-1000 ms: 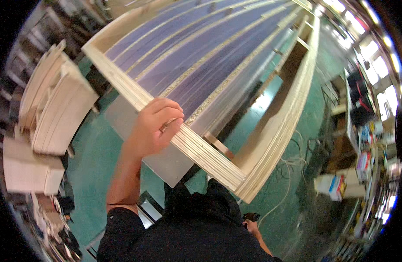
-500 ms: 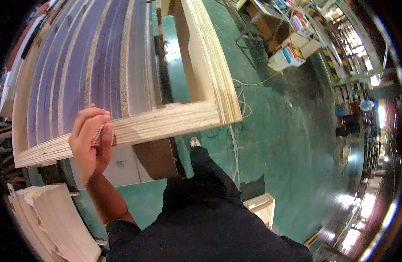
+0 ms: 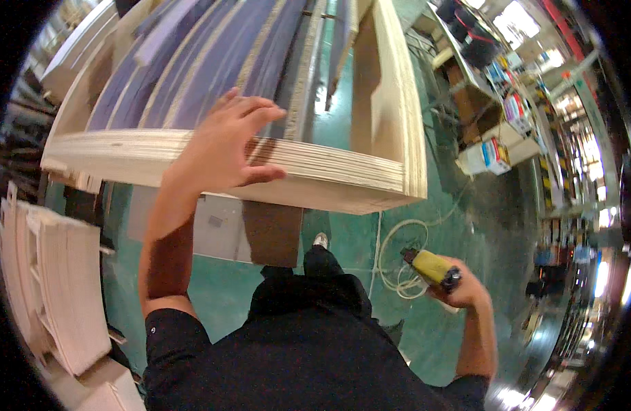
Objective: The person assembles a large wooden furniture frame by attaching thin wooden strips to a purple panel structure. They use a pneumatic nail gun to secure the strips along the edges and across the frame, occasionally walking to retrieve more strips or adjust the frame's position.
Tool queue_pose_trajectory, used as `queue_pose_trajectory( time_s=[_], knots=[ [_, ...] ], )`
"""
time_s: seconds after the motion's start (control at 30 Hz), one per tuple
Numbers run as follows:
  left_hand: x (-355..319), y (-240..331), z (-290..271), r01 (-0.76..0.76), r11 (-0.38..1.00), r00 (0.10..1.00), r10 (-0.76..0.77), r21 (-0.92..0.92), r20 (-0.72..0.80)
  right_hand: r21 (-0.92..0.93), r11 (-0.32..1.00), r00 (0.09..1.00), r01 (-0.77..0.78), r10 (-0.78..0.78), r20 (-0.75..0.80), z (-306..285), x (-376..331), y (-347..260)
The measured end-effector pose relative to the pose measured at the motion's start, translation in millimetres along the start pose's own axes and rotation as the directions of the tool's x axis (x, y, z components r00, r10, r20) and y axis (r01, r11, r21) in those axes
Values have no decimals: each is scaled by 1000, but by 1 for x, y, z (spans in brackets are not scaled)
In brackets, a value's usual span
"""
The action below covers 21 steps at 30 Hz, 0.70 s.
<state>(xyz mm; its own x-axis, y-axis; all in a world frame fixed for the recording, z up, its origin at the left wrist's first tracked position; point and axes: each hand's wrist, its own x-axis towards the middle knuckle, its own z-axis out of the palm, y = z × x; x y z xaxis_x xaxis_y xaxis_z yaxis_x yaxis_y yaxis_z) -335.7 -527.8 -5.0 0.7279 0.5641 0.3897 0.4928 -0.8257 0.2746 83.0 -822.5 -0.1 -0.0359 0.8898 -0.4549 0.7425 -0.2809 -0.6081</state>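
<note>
My left hand (image 3: 216, 147) is at the front board of a large plywood frame (image 3: 315, 168). Its fingers reach over the board's top edge and its thumb points along the front face, all spread apart without a closed grip. Whether the palm touches the wood is hard to tell. Inside the frame stand several purple-grey panels (image 3: 212, 65) with raw chipboard edges. Off to the right, over the floor, my right hand (image 3: 466, 289) grips a yellow and black nail gun (image 3: 430, 267), its nose pointing up and left toward the frame's near right corner.
A pale air hose (image 3: 384, 253) loops on the green floor beside the nail gun. Stacked plywood pieces (image 3: 72, 288) stand at the lower left. A grey and brown board (image 3: 219, 229) lies below the frame. At the upper right is a workbench (image 3: 459, 75) with boxes.
My right hand has come into view holding the nail gun. My left hand has shifted right along the front board and its fingers have spread. The whole view has turned slightly.
</note>
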Motion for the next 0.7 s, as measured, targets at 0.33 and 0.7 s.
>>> queue_pose_trajectory(
  time_s=[0.33,0.7],
  knots=[
    [-11,-2,0,58,998,993,-61,32,101,-337,855,880,395,-246,407,-102,108,-271],
    [-4,-6,-7,207,978,938,-192,-21,288,-482,787,909,385,-234,344,-78,213,-285]
  ],
)
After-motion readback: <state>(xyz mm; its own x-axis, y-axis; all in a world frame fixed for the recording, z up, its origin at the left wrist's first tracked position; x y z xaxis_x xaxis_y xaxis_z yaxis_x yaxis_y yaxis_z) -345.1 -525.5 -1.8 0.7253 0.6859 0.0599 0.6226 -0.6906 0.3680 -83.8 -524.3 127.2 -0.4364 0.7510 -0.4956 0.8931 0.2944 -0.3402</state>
